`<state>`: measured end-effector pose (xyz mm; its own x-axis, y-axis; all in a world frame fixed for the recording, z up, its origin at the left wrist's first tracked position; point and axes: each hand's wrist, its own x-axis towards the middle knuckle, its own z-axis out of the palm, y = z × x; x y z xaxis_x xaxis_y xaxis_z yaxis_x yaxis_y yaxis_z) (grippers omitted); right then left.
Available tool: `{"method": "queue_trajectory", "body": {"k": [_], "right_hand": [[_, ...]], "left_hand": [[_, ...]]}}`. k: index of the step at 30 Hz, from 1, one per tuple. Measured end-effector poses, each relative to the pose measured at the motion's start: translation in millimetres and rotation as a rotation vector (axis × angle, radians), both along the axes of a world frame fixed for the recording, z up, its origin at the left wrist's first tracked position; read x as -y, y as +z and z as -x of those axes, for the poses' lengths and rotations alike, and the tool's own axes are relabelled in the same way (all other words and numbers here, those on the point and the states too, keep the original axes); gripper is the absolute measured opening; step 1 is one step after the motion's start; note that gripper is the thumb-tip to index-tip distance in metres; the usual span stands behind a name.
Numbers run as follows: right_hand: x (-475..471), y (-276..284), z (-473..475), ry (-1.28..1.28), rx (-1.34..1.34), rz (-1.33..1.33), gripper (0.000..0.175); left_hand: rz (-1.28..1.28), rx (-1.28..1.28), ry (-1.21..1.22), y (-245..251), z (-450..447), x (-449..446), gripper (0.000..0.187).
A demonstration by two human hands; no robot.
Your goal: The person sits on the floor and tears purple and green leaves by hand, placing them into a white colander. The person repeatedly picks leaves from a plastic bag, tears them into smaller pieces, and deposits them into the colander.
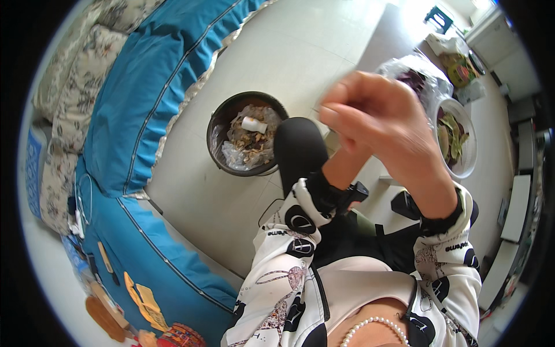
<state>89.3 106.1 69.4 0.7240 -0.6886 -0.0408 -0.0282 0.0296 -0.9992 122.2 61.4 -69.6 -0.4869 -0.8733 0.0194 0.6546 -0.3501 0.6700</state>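
Note:
My right hand (381, 112) is raised in front of me, blurred, its fingers curled in toward the thumb. Whether anything small is between them cannot be made out. Behind it my left hand (353, 154) is mostly covered; only the wrist and a little of the hand show. To the right of my right hand, a white plastic basket (471, 162) holds green and purplish leaves (453, 136). Just beyond it, a clear plastic bag (438, 82) contains dark purple leaves (412, 82).
A dark lined bin (212, 147) with scraps, plastic and a white tube-shaped piece (254, 125) stands left of my knee (301, 147). A sofa with a blue cover (130, 108) runs along the left. Packages (459, 71) and a dark stool (439, 19) are farther off.

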Motion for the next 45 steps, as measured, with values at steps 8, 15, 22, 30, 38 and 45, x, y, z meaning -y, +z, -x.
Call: {"method": "queue_trajectory", "body": {"k": [8,15,22,30,38,45], "right_hand": [[13.5,-72.3,-141.4,0.204,-0.436,0.176,0.019],[19.0,-69.5,-125.9,0.228,-0.300,0.091,0.027],[39.9,-12.5,-10.8,0.067,-0.153,0.032,0.022],[86.2,-38.8,221.0,-0.441,0.022,0.064,0.024],[121.3,-76.4,305.4,-0.732,-0.051,0.040,0.023],[144.0,-93.6,292.9,-0.636,-0.004,-0.051,0.022]], "left_hand": [[-0.005,-0.135,0.043,-13.3,1.3,9.2,0.020],[-0.027,-0.122,0.166,-15.2,-10.1,0.0,0.020],[0.084,0.022,0.418,-12.7,13.0,0.4,0.021],[-0.049,0.259,0.220,5.1,22.8,-4.2,0.024],[0.045,0.545,0.096,53.1,78.8,45.1,0.026],[0.014,0.663,-0.017,58.4,102.0,82.0,0.026]]}}
